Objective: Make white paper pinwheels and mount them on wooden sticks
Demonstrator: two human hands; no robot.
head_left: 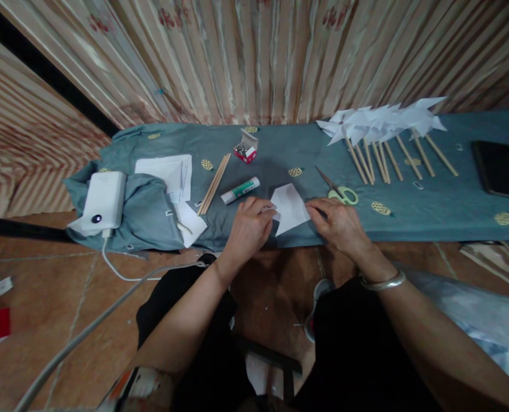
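Observation:
A piece of white paper with cut, partly folded corners is held low over the green cloth between my hands. My left hand pinches its left side, fingers closed. At the right edge, my right hand has thumb and fingers closed on the same paper. Scissors with light green handles lie just beyond my right hand. A glue stick rests beyond my left hand, and several thin wooden sticks lie to its left. Behind them stands a small open red box of metal pins or tacks.
Several white paper pinwheels on sticks lie in a row at the back right. A black phone is at the far right. White paper sheets and a white power bank with a cable are on the left. A pleated curtain hangs behind.

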